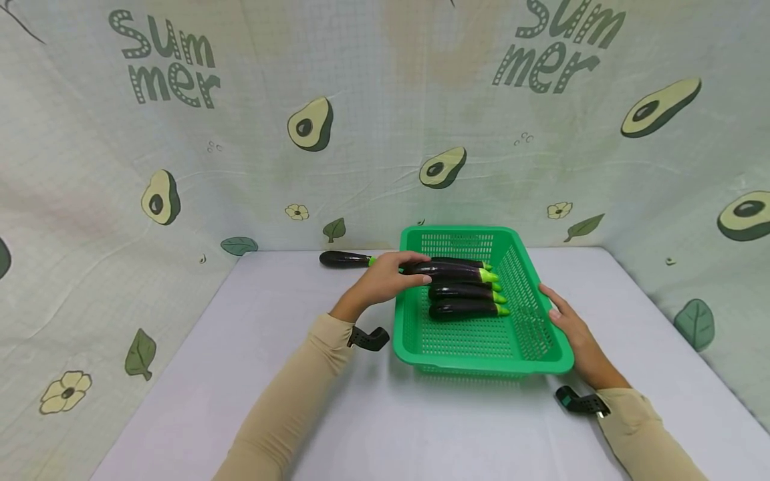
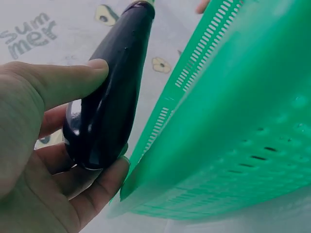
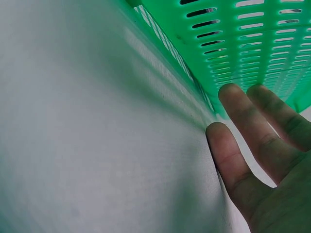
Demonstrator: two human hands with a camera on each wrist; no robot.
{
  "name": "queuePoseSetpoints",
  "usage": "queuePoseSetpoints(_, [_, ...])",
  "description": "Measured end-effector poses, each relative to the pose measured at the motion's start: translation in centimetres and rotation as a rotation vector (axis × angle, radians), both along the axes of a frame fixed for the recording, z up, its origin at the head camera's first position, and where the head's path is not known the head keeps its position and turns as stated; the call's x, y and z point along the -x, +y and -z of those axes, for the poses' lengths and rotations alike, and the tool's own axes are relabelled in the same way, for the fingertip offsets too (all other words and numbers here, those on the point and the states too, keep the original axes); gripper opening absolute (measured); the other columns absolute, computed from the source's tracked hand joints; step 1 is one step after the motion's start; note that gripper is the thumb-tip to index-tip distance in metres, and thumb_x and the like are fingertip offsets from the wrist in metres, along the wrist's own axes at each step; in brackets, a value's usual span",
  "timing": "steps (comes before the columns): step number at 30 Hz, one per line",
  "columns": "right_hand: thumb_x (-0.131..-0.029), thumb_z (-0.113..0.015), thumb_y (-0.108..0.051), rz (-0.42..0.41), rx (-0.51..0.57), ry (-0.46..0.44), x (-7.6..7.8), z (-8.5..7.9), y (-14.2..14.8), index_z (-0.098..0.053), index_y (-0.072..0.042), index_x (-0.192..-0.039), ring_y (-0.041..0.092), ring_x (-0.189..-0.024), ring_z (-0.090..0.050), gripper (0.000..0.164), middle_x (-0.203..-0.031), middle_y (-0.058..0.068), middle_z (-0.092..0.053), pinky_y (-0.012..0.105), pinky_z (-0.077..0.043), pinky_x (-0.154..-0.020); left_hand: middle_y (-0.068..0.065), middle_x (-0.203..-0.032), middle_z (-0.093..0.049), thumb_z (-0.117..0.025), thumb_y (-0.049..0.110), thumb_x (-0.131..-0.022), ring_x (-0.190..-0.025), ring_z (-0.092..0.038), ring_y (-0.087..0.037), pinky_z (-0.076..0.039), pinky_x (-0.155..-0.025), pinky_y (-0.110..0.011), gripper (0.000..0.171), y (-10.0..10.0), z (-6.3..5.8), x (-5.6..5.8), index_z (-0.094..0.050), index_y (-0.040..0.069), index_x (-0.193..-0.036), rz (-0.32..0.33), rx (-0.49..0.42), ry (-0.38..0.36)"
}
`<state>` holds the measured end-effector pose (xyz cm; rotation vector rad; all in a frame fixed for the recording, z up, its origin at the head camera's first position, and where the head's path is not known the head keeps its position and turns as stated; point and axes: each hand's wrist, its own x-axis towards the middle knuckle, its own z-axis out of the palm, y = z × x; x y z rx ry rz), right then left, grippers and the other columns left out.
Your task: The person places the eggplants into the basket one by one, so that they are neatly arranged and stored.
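Observation:
My left hand (image 1: 385,277) grips a dark purple eggplant (image 1: 448,271) by its blunt end, its green stem pointing right, over the left part of a green plastic basket (image 1: 415,347). The left wrist view shows the thumb on one side of this eggplant (image 2: 116,87) and the fingers curled under it, close beside the basket wall (image 2: 204,131). Several other eggplants (image 1: 463,308) lie side by side in the basket, partly covered by the held one. At the basket's right side rests my right hand (image 1: 574,334), its straight fingers (image 3: 260,121) against the slotted outer wall (image 3: 228,43).
Another eggplant (image 1: 344,260) lies on the white table (image 1: 198,387) behind my left hand, left of the basket. A printed cloth (image 1: 373,80) with avocados and leaves hangs behind the table. Black devices (image 1: 369,339) are strapped at both wrists.

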<state>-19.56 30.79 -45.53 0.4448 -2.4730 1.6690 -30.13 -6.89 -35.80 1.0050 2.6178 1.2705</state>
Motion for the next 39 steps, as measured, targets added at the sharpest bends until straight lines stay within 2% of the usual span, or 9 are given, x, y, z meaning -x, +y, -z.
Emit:
queuePoseSetpoints(9, [-0.111, -0.029, -0.029, 0.004, -0.004, 0.010, 0.0, 0.0, 0.1, -0.018, -0.026, -0.162, -0.002, -0.136, -0.021, 0.052, -0.165, 0.013, -0.011, 0.008, -0.024, -0.093, -0.001, -0.134, -0.061, -0.071, 0.035, -0.095, -0.116, -0.056, -0.013, -0.048, -0.095, -0.033, 0.051, 1.1, -0.4, 0.1, -0.060, 0.014, -0.141, 0.012, 0.044, -0.050])
queuePoseSetpoints(13, [-0.111, -0.029, -0.029, 0.007, -0.002, 0.009, 0.1, 0.2, 0.1, -0.018, -0.027, -0.162, -0.002, -0.136, -0.021, 0.052, -0.165, 0.013, -0.011, 0.008, -0.024, -0.093, 0.000, -0.138, -0.059, -0.070, 0.034, -0.096, -0.123, -0.054, -0.012, -0.047, -0.098, -0.034, 0.050, 1.6, -0.7, 0.2, -0.059, 0.017, -0.142, 0.025, 0.061, -0.071])
queuePoseSetpoints(18, [-0.111, -0.028, -0.030, 0.009, -0.003, -0.004, -0.1, 0.4, 0.2, -0.018, -0.027, -0.162, -0.002, -0.134, -0.022, 0.052, -0.165, 0.014, -0.011, 0.009, -0.025, -0.093, -0.002, -0.139, -0.059, -0.069, 0.029, -0.097, -0.129, -0.052, -0.016, -0.046, -0.101, -0.036, 0.048, 2.4, -0.8, 0.2, -0.059, 0.013, -0.142, 0.056, 0.072, -0.092])
queuePoseSetpoints(22, [-0.111, -0.028, -0.031, 0.011, -0.010, -0.003, -0.1, 0.3, 0.2, -0.018, -0.027, -0.162, -0.002, -0.137, -0.019, 0.052, -0.166, 0.013, -0.011, 0.011, -0.023, -0.095, 0.000, -0.141, -0.057, -0.069, 0.029, -0.098, -0.132, -0.049, -0.016, -0.044, -0.103, -0.037, 0.047, 3.0, -0.8, 0.2, -0.059, 0.014, -0.142, 0.072, 0.096, -0.103])
queuePoseSetpoints(30, [-0.111, -0.029, -0.031, 0.018, -0.013, 0.004, 0.1, 0.1, 0.2, -0.019, -0.027, -0.162, -0.003, -0.137, -0.019, 0.052, -0.166, 0.014, -0.012, 0.009, -0.022, -0.095, 0.002, -0.129, -0.061, -0.071, 0.030, -0.096, -0.119, -0.055, -0.013, -0.048, -0.095, -0.034, 0.044, 4.1, -1.0, -0.2, -0.060, 0.018, -0.138, 0.090, 0.122, -0.148])
queuePoseSetpoints(34, [-0.111, -0.029, -0.030, 0.013, -0.007, 0.006, 0.2, 0.2, 0.3, -0.019, -0.027, -0.162, -0.002, -0.137, -0.019, 0.052, -0.165, 0.014, -0.012, 0.009, -0.022, -0.095, 0.000, -0.130, -0.060, -0.073, 0.027, -0.095, -0.119, -0.055, -0.014, -0.049, -0.093, -0.033, 0.041, 4.4, -0.9, -0.1, -0.062, 0.018, -0.133, 0.096, 0.119, -0.187])
queuePoseSetpoints(39, [-0.111, -0.029, -0.030, 0.008, 0.002, 0.002, 0.2, 0.3, 0.3, -0.019, -0.028, -0.162, -0.002, -0.136, -0.020, 0.052, -0.165, 0.014, -0.012, 0.010, -0.023, -0.095, 0.000, -0.130, -0.060, -0.073, 0.026, -0.094, -0.120, -0.055, -0.014, -0.048, -0.093, -0.031, 0.040, 5.0, -0.5, 0.2, -0.062, 0.018, -0.132, 0.096, 0.146, -0.187])
